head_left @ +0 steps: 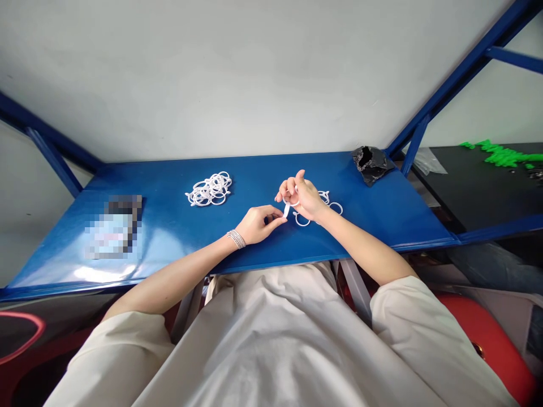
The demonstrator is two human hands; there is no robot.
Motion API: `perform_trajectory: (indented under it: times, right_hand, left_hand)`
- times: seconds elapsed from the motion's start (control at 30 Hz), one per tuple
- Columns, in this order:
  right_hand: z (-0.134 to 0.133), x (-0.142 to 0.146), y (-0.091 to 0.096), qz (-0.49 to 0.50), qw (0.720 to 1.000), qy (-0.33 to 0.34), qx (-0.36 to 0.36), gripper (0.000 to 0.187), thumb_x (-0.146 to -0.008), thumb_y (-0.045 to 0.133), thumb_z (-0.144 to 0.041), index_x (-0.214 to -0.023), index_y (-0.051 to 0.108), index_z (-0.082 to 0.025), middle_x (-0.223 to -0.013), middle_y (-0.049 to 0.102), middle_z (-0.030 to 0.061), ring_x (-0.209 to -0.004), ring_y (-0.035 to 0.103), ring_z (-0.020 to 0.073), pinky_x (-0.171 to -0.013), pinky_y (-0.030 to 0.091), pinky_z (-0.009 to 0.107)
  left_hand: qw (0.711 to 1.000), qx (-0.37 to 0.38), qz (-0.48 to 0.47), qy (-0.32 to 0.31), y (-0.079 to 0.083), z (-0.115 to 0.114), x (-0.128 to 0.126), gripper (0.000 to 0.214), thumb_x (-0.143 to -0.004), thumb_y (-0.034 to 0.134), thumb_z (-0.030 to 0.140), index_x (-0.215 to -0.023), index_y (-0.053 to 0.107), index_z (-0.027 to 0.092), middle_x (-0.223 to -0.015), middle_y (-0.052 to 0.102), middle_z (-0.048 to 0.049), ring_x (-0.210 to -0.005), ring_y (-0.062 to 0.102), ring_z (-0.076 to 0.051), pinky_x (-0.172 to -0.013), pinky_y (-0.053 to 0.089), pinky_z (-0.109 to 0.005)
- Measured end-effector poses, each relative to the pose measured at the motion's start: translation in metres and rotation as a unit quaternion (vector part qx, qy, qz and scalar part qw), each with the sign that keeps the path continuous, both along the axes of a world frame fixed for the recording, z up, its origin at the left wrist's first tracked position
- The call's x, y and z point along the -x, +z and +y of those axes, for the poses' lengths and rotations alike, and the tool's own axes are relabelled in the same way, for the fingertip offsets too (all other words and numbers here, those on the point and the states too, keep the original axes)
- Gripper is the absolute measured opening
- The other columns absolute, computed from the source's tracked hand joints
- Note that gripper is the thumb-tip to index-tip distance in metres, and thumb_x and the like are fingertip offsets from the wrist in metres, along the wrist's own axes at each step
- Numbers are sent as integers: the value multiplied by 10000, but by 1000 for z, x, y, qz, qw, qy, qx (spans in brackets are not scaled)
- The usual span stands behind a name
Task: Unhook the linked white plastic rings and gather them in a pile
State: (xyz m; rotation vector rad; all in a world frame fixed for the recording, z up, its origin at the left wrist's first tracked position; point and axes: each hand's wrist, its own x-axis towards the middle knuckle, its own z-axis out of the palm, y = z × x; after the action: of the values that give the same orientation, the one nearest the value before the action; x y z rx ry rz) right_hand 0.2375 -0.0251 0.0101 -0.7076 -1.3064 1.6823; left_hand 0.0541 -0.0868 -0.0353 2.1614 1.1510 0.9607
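My left hand point(261, 225) pinches a small flat white piece point(287, 210) between thumb and fingertips. Close beside it, my right hand point(309, 199) has its fingers curled around a white plastic ring point(292, 202), with the thumb raised. Whether the flat piece is part of that ring or separate, I cannot tell. Several loose white rings point(336, 208) with small knobs lie under and beside my right hand, partly hidden by it. Farther left on the blue table point(254, 169) sits a heap of similar white rings point(211, 189), tangled together.
A crumpled black plastic bag point(372, 165) lies at the back right of the table. At the left is a blurred-out object point(114, 226). Blue frame bars point(458, 73) rise at both sides. Bright green pieces point(503, 154) lie on a black surface to the right.
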Motion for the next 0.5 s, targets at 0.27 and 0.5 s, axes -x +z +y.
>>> perform_trajectory:
  times: [0.27,0.5]
  right_hand:
    - [7,-2,-7,-52,995,-60,-62,774,-812,569,-945,-594,435,-215,-685,646,39,-694,716,184,-718,530,319]
    - [11,-12,-10,-236,923,-149,-265,597,-910,668,-765,-679,608,-217,-748,715,56,-768,667,208,-816,516,351]
  left_hand:
    - [998,-27,-25,44,3,2,2,203,-975,679,387,-983,702,185,-783,741,-12,-588,636,-118,-587,527,-250]
    - [991,-55,-73,101,9,2,1,215,-988,661,401,-949,664,190,-748,696,-5,-558,597,-110,-538,502,-243]
